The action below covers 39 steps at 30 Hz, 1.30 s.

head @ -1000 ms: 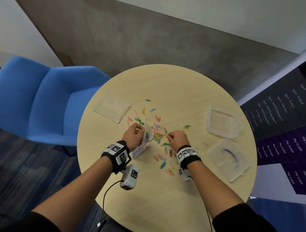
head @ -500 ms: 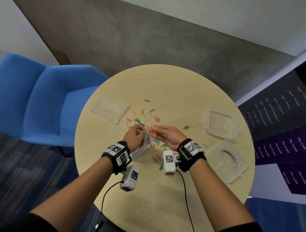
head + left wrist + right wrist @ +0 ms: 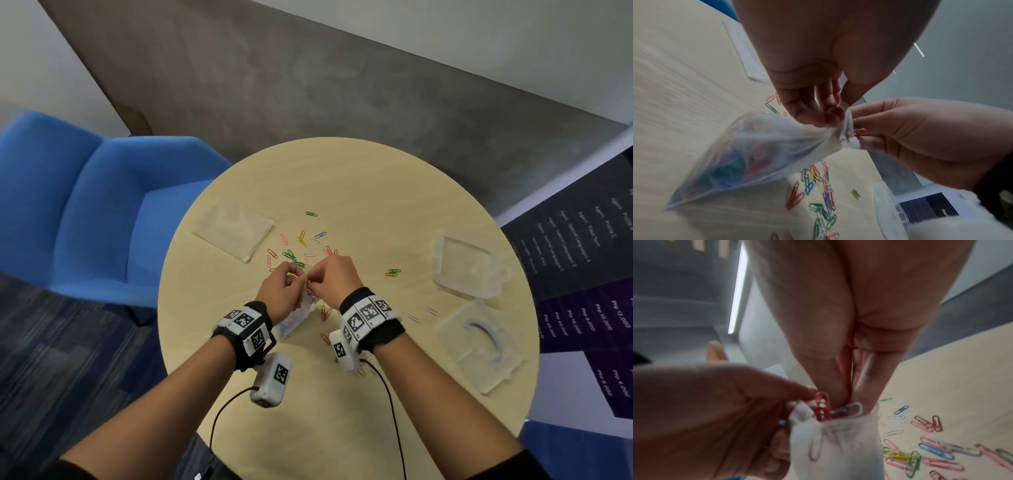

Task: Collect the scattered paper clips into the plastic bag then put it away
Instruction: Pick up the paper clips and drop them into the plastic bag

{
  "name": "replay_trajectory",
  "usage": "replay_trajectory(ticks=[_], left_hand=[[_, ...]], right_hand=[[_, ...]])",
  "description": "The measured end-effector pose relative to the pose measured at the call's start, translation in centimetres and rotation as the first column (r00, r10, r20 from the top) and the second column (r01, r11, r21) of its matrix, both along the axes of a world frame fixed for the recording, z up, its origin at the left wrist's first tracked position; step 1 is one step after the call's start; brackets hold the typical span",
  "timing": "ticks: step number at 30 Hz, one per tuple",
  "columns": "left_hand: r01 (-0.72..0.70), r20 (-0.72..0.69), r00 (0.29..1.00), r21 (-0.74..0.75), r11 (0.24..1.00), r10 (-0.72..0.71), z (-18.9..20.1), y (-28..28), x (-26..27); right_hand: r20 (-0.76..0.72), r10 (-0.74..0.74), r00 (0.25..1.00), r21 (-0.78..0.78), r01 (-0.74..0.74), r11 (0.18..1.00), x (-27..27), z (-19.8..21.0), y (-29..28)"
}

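Note:
My left hand [image 3: 297, 274] pinches the mouth of a small clear plastic bag [image 3: 297, 318], which hangs slanted over the round table [image 3: 342, 404] and holds several coloured paper clips. In the left wrist view the bag [image 3: 748, 154] bulges with clips. My right hand [image 3: 314, 278] meets it at the opening and pinches a few clips, a red one [image 3: 822, 405] and a white one [image 3: 851, 410], half inside the bag's mouth [image 3: 834, 443]. Several loose paper clips [image 3: 301, 241] lie scattered beyond and below the hands, with more [image 3: 818, 178] under the bag.
A flat clear pouch [image 3: 233, 233] lies at the table's left. A clear plastic box [image 3: 469, 267] and its lid [image 3: 479, 346] sit at the right. A blue armchair [image 3: 102, 212] stands left of the table. A small pair of clips [image 3: 392, 272] lies apart towards the right.
My right hand lifted off the table with a few clips and moved left to the bag's mouth. My left hand kept hold of the bag and raised it a little.

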<state>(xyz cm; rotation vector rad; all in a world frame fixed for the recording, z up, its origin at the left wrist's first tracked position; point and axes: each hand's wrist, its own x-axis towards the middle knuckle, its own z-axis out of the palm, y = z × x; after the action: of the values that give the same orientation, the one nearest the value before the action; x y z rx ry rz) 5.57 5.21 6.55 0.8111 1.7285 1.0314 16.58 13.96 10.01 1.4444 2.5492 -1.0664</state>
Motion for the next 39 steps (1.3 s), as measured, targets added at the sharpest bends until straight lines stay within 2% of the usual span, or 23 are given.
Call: replay_trajectory(ticks=[3, 5, 7, 9, 11, 12, 13, 15, 17, 18, 21, 23, 28, 34, 37, 39], left_hand=[[-0.019, 0.013, 1.0, -0.001, 1.0, 0.019, 0.1, -0.7, -0.8], [-0.038, 0.021, 0.999, 0.003, 0.999, 0.038, 0.1, -1.2, -1.4], [-0.061, 0.048, 0.997, 0.011, 0.998, 0.06, 0.1, -1.6, -1.9], [-0.09, 0.077, 0.993, 0.023, 0.996, 0.088, 0.3, -1.7, -2.4], [-0.117, 0.098, 0.989, 0.033, 0.993, 0.114, 0.5, -2.0, -2.9], [-0.133, 0.11, 0.986, 0.04, 0.99, 0.128, 0.6, -2.3, -3.1], [-0.153, 0.127, 0.981, 0.051, 0.987, 0.145, 0.6, -2.7, -3.4], [-0.189, 0.161, 0.971, 0.063, 0.98, 0.177, 0.6, -3.6, -4.0], [-0.226, 0.179, 0.961, 0.072, 0.971, 0.211, 0.4, -4.7, -4.7], [-0.244, 0.182, 0.957, 0.073, 0.967, 0.228, 0.3, -5.2, -5.0], [-0.297, 0.195, 0.94, 0.067, 0.953, 0.279, 0.1, -6.7, -6.0], [-0.324, 0.207, 0.93, 0.066, 0.944, 0.304, -0.1, -7.3, -6.4], [-0.337, 0.215, 0.924, 0.061, 0.94, 0.317, -0.1, -7.9, -6.2], [-0.313, 0.18, 0.936, 0.033, 0.949, 0.302, 0.2, -7.0, -5.4], [-0.273, 0.127, 0.955, 0.03, 0.961, 0.268, 0.4, -6.6, -5.0], [-0.248, 0.1, 0.964, 0.02, 0.969, 0.245, 0.6, -6.4, -4.8]], right_hand=[[0.063, 0.154, 0.986, -0.043, -0.151, 0.988, -0.8, 0.9, 0.2], [0.021, 0.177, 0.984, -0.102, -0.174, 0.979, -1.3, 1.4, 1.2], [-0.053, 0.136, 0.989, -0.183, -0.144, 0.972, -1.6, 1.6, 2.6], [-0.141, 0.086, 0.986, -0.337, -0.13, 0.933, -2.2, 1.3, 4.0], [-0.218, -0.057, 0.974, -0.468, -0.054, 0.882, -2.8, 0.1, 5.8], [-0.232, -0.155, 0.96, -0.482, 0.025, 0.876, -3.2, -0.9, 6.8], [-0.233, -0.235, 0.944, -0.443, 0.112, 0.889, -3.6, -2.1, 7.8], [-0.173, -0.265, 0.949, -0.192, 0.232, 0.954, -4.5, -4.9, 10.0], [-0.061, -0.161, 0.985, 0.054, 0.164, 0.985, -5.6, -7.6, 11.6], [-0.016, -0.112, 0.994, 0.102, 0.113, 0.988, -6.4, -8.6, 12.1], [0.125, -0.017, 0.992, 0.17, -0.004, 0.985, -8.9, -11.1, 12.3], [0.223, 0.097, 0.97, 0.203, -0.143, 0.969, -10.4, -11.8, 11.4], [0.298, 0.378, 0.876, 0.194, -0.444, 0.875, -11.7, -11.1, 6.1], [0.447, 0.532, 0.719, 0.196, -0.659, 0.726, -6.1, -11.0, 0.8], [0.485, 0.537, 0.69, 0.159, -0.673, 0.722, -2.0, -10.4, -0.3], [0.488, 0.522, 0.699, 0.156, -0.659, 0.736, 0.3, -9.8, -1.1]])
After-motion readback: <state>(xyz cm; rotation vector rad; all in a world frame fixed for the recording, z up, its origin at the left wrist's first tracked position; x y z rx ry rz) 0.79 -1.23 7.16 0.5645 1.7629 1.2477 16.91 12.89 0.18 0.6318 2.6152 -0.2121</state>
